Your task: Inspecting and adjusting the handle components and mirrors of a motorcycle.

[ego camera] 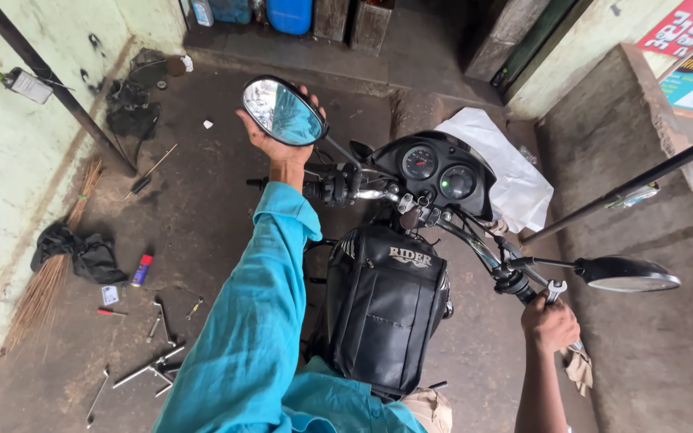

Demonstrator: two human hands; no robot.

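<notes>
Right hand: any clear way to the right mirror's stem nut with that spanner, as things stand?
Probably yes. The right hand holds the spanner just below the right mirror, its stem base right beside the spanner head, nothing between. The left hand is away on the left mirror.

Soft, even daylight, faint shadows (sky glare in mirror [284, 111]); edges bend outward.

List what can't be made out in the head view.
- Left hand: fingers hidden behind the mirror.
- Spanner: handle buried in the right hand; rag partly hidden too.
- Gauges: readings too small.
- Floor tools: too small to tell types.
</notes>
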